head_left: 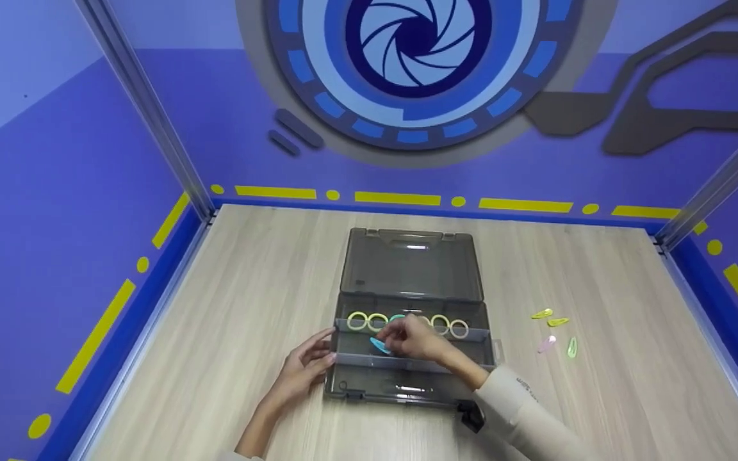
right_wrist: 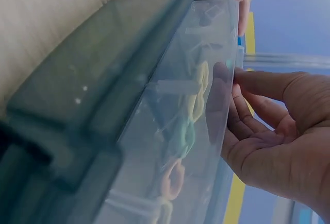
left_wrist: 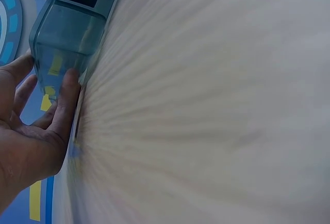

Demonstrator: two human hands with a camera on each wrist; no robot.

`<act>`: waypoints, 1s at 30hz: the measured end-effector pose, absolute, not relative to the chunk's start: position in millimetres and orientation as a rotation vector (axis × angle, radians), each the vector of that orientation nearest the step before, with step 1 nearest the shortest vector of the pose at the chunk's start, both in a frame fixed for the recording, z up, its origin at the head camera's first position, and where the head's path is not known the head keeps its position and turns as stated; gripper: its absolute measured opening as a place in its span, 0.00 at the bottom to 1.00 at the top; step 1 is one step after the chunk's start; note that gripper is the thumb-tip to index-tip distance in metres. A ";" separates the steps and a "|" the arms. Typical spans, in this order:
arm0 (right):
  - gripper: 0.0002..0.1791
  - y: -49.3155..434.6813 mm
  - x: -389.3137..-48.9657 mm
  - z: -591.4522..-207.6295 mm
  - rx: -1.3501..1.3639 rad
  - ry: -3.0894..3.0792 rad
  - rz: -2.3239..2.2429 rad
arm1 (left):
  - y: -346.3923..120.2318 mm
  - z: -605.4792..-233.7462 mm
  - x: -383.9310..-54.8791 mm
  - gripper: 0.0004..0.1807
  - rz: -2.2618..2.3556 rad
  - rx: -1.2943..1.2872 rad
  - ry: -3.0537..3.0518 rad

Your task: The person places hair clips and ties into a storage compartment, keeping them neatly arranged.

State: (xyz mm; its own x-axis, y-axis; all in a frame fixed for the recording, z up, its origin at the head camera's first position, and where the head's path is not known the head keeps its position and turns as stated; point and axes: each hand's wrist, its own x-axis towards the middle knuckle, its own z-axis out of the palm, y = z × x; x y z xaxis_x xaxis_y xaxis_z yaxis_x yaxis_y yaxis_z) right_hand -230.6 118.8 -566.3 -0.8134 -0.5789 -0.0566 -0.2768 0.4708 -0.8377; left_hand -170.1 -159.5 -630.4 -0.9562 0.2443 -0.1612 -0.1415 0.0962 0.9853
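A dark see-through plastic box (head_left: pixel 407 384) lies with its lid (head_left: pixel 412 266) folded back. My right hand (head_left: pixel 414 338) is over its middle compartment, fingertips pinching a blue snap hair clip (head_left: pixel 380 346). In the right wrist view, the right hand (right_wrist: pixel 278 131) is beyond a clear divider (right_wrist: pixel 219 80) and the clip is hidden. A row of pastel ring hair ties (head_left: pixel 357 321) stands in the rear compartment, partly covered by that hand. My left hand (head_left: pixel 302 370) touches the box's left side with extended fingers; the left wrist view shows the thumb and fingertips at its corner.
Right of the box lie two yellow hair clips (head_left: pixel 558 322), a pink clip (head_left: pixel 547 344) and a green clip (head_left: pixel 572 347) on the wooden table (head_left: pixel 266 282). A black piece (head_left: pixel 470 416) shows at the box's front right corner. Blue printed panels (head_left: pixel 215 115) enclose the table.
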 end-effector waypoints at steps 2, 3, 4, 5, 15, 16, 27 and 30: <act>0.14 113.9 -231.2 -565.8 -0.751 2.412 -1.239 | -159.9 -630.5 -170.3 0.34 1.930 0.088 2.097; 0.15 111.6 -231.8 -565.4 -0.759 2.415 -1.232 | -159.8 -630.5 -170.5 0.34 1.930 0.085 2.096; 0.16 109.6 -232.6 -565.3 -0.777 2.417 -1.230 | -159.8 -630.6 -170.7 0.34 1.930 0.081 2.094; 0.16 107.6 -233.5 -565.3 -0.790 2.417 -1.235 | -159.7 -630.8 -171.0 0.34 1.932 0.089 2.096; 0.10 97.0 -237.8 -574.5 -0.890 2.450 -1.231 | -159.7 -631.5 -174.3 0.33 1.912 0.146 2.134; 0.10 96.7 -237.3 -576.2 -0.894 2.452 -1.224 | -159.8 -631.3 -174.3 0.33 1.911 0.146 2.136; 0.07 93.2 -232.1 -586.4 -0.826 2.427 -1.185 | -161.0 -630.4 -170.7 0.33 1.904 0.112 2.122; 0.08 92.4 -231.3 -588.6 -0.813 2.405 -1.192 | -161.6 -630.7 -170.0 0.34 1.889 0.129 2.138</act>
State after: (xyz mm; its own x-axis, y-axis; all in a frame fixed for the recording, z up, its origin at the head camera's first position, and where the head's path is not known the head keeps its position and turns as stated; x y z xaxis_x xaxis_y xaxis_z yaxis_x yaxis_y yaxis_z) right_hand -231.3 92.4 -588.6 -0.7805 -0.6235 -0.0440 -0.3426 0.4856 -0.8043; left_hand -170.0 -161.6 -630.7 -0.9554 0.2527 -0.1528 -0.1205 0.1388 0.9830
